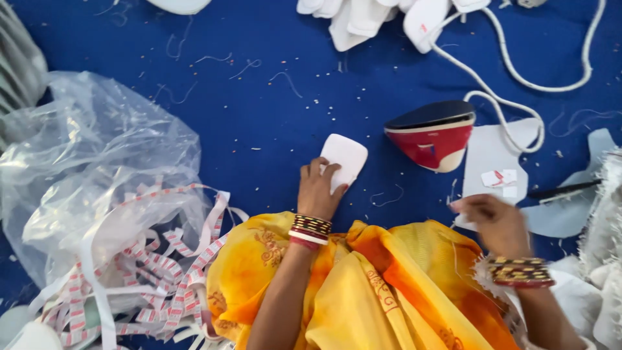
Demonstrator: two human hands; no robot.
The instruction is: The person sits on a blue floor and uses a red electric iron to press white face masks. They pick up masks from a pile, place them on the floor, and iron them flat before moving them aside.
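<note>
1. The white pad [345,160], a small rounded-rectangle piece, is lying flat on the blue cloth [272,123] near the middle of the view, its long axis tilting from near-left to far-right.
2. The left hand [317,191] is resting on the pad's near-left corner; the fingers [328,170] are lying spread and fairly flat over it, pressing rather than pinching. The rest of the pad is running away up and to the right of the fingertips.
3. The right hand [497,221] is sitting well apart to the right, so the left is clearly the nearer one to the pad. Its fingers are curling in at the edge of a pale cut sheet [495,152]; whether they are truly nipping that edge, I cannot tell.
4. Between the two hands, a touch farther off, an iron [433,133] with a red body is standing tipped on the cloth, its white cord [518,81] looping away to the far right.
5. On the pale sheet a small white-and-red label [499,177] is lying.
6. At the far edge a heap of white pieces [376,19] is showing.
7. Containers now: on the left a clear plastic bag [97,168] is slumping open, and white-and-red label strips [149,279] are spilling out of it onto the near-left cloth.
</note>
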